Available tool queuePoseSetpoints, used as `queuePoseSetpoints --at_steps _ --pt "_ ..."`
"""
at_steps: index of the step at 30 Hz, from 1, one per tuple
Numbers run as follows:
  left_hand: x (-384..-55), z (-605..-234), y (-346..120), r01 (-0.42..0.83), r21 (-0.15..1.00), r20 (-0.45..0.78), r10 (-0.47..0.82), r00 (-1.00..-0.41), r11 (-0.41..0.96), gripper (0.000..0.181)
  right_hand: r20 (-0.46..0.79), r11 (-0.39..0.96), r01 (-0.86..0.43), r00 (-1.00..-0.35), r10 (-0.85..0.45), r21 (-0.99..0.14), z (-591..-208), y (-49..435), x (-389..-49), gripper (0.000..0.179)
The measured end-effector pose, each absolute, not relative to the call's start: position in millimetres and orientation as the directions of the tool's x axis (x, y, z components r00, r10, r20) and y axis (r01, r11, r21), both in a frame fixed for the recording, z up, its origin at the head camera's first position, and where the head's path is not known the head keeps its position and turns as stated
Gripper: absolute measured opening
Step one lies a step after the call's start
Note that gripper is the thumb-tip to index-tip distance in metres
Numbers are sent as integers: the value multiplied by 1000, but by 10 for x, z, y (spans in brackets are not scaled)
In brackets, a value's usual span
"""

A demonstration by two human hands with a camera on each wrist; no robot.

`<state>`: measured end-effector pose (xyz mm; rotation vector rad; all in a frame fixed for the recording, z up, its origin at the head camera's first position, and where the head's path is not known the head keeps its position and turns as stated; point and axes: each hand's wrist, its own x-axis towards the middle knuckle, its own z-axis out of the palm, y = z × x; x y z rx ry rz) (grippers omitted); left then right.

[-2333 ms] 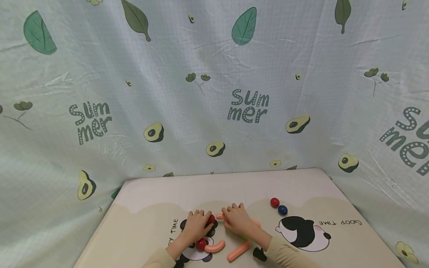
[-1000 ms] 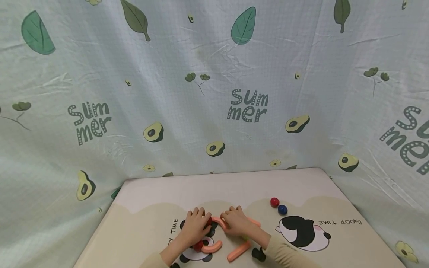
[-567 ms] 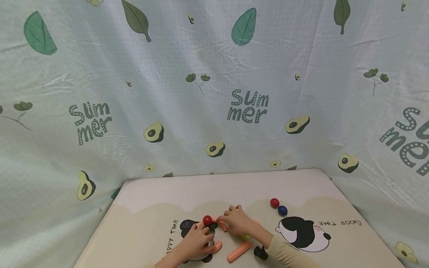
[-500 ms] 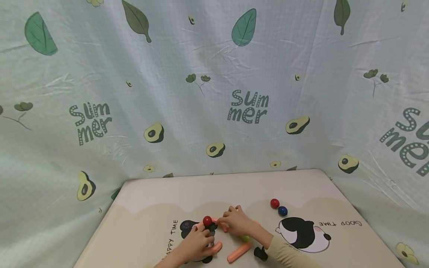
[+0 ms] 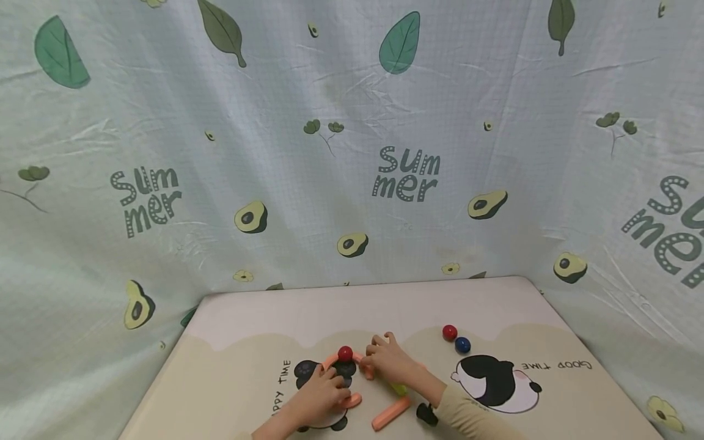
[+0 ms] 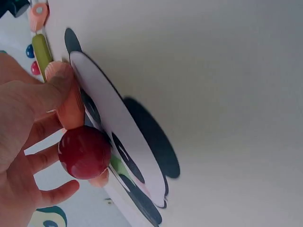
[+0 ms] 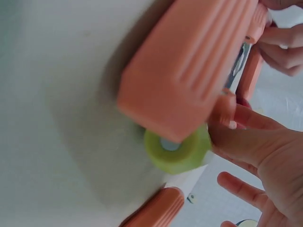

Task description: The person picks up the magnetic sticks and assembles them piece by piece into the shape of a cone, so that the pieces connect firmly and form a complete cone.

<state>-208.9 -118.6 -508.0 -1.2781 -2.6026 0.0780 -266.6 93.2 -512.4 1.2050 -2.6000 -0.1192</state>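
Note:
In the head view my left hand [image 5: 319, 396] is over the panda print. It pinches a curved orange stick [image 6: 71, 109], thumb on its end; a glossy red ball [image 6: 85, 152] sits at the stick's other end. Farther back, a second red ball [image 5: 345, 353] has one orange curved piece [image 5: 330, 360] running from its left and another on its right. My right hand [image 5: 389, 362] grips that right-hand curved piece [image 7: 222, 111] between thumb and fingers. Beneath the right hand lies a green stick [image 7: 177, 149], partly hidden.
A straight orange stick [image 5: 391, 414] lies nearer me, beside a black piece [image 5: 426, 414] next to the right sleeve. Back right on the printed table mat [image 5: 264, 318] sit a red ball [image 5: 450, 332] and a blue ball [image 5: 462, 345]. A patterned curtain [image 5: 297, 183] hangs behind.
My left hand has left the far red ball and come nearer me, covering the near one. The far ball now shows between two curved pieces. My right hand has barely shifted.

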Motion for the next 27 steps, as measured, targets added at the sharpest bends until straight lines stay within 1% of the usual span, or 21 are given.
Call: queuePoseSetpoints --at_steps 4,7,8,13,17,21,25,27 --pt "-2132 -5049 -1229 743 -165 183 761 -623 648 11 250 643 -729 -595 -764 234 -5152 940 -2660 13" --pt "-2168 -5027 -1267 729 -161 196 746 -637 665 12 287 639 -733 -576 -765 234 -5171 938 -2654 14" --pt "-2179 -5019 -1279 723 -162 192 740 -645 672 15 297 639 -734 -573 -764 229 -5177 933 -2652 15" --pt "-2235 -5036 -1324 692 -166 207 710 -673 703 18 348 636 -748 -555 -756 190 -5197 904 -2650 19" --pt "-2264 -5041 -1336 682 -134 215 693 -688 719 14 383 642 -740 -543 -747 202 -5208 882 -2655 19" --pt "-2286 -5050 -1336 676 -88 196 678 -709 732 7 381 655 -728 -557 -738 203 -5211 871 -2656 17" --pt "-2295 -5069 -1339 674 -75 198 674 -712 735 17 350 656 -734 -576 -739 177 -5188 896 -2646 17" --pt "-2302 -5085 -1340 675 -82 214 675 -706 733 19 331 661 -732 -591 -735 161 -5169 922 -2647 18"
